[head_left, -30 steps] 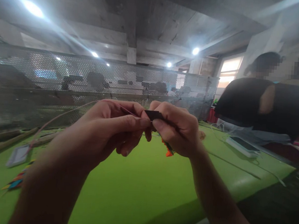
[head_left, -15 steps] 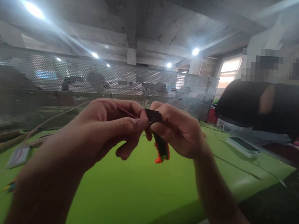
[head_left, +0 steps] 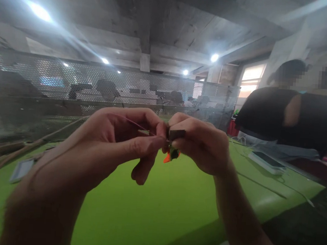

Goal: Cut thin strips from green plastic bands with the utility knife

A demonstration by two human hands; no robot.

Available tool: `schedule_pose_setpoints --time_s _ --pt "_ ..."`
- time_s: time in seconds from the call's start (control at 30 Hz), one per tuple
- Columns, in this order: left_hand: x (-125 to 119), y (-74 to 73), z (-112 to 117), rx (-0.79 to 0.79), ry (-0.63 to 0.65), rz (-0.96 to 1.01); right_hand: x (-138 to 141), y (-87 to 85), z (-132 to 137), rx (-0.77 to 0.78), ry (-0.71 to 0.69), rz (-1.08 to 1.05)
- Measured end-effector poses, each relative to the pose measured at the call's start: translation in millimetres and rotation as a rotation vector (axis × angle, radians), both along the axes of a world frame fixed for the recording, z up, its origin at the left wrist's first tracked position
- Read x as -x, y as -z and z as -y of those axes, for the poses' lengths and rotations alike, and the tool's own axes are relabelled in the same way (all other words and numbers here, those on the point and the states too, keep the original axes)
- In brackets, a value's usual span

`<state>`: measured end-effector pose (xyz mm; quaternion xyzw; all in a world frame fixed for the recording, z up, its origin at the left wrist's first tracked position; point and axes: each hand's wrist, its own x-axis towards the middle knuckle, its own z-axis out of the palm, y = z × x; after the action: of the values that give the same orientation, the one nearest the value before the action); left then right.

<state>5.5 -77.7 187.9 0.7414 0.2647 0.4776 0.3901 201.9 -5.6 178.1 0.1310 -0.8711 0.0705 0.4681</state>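
My left hand (head_left: 114, 145) is closed in a pinch, thumb against fingertips, with a thin reddish wire (head_left: 132, 123) running across its palm to the fingertips. Against those fingertips sits my right hand (head_left: 202, 143), closed around a small dark tool with an orange part (head_left: 167, 158). A flat dark end (head_left: 177, 134) of the tool shows between the right thumb and index finger. Most of the tool is covered by the fingers, so its exact kind cannot be made out. Both hands are above the green tabletop (head_left: 146, 217). Where the wire meets the tool is hidden.
On the right of the table lies a pale-edged phone-like device (head_left: 267, 162) with white cables. A flat grey-white object (head_left: 22, 170) lies at the left. A perforated metal screen (head_left: 144, 80) stands behind the table. Two people in dark tops (head_left: 264, 110) are at the right.
The tool in my right hand has turned, so its dark body no longer hangs down in view and less orange shows. My right hand has shifted slightly right. The left hand keeps its pinch.
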Motion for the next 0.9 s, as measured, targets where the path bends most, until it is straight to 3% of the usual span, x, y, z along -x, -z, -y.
schedule_pose_setpoints --time_s 0.47,0.9 --pt "-6.1 -4.4 -1.3 -0.193 -0.168 -0.112 -2.5 -1.1 4.6 0.030 0.128 -0.117" --pt "-1.0 -7.0 -6.8 -0.119 -0.117 -0.220 -6.5 -3.2 6.6 -0.225 0.287 -0.112"
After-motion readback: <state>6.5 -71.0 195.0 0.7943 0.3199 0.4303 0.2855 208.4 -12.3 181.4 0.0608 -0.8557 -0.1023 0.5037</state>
